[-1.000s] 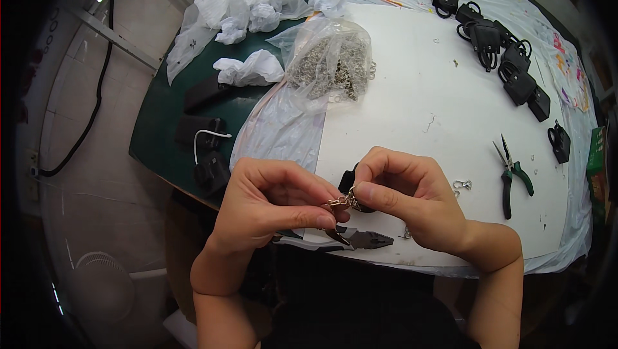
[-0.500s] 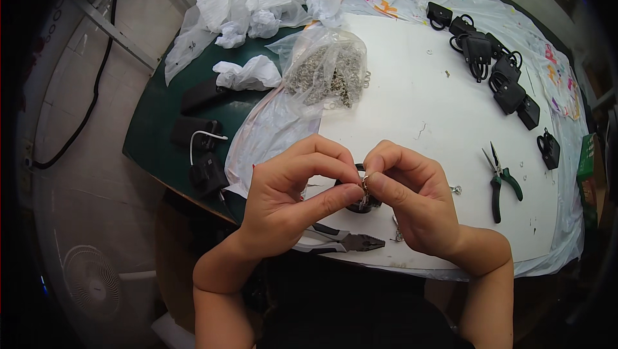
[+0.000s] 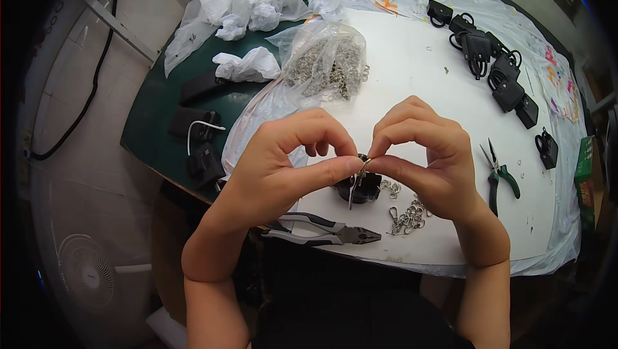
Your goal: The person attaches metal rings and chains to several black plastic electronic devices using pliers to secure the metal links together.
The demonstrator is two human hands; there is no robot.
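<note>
My left hand (image 3: 286, 162) and my right hand (image 3: 431, 156) meet in front of me, thumb and forefinger of each closed in a pinch. Between the fingertips is a small shiny metal fitting (image 3: 364, 169), partly covered; a thin metal piece hangs below it. Just under the fingers stands a round black object (image 3: 364, 191), mostly hidden. A few small metal rings (image 3: 390, 188) lie beside it. Close to my right wrist is a little heap of metal snap hooks and rings (image 3: 409, 218). Combination pliers (image 3: 335, 232) with grey-black handles lie nearer me, below my left hand.
A clear plastic bag of metal rings (image 3: 328, 63) lies beyond my hands. Green-handled needle-nose pliers (image 3: 496, 175) are at the right. Several black cases with cord loops (image 3: 476, 46) line the far right. Crumpled white wrapping (image 3: 248, 66) and black cases (image 3: 199, 88) occupy the green tabletop.
Both hands have risen slightly and their wrists have spread apart, still pinching the metal fitting. The snap-hook heap and the black object now show more below them.
</note>
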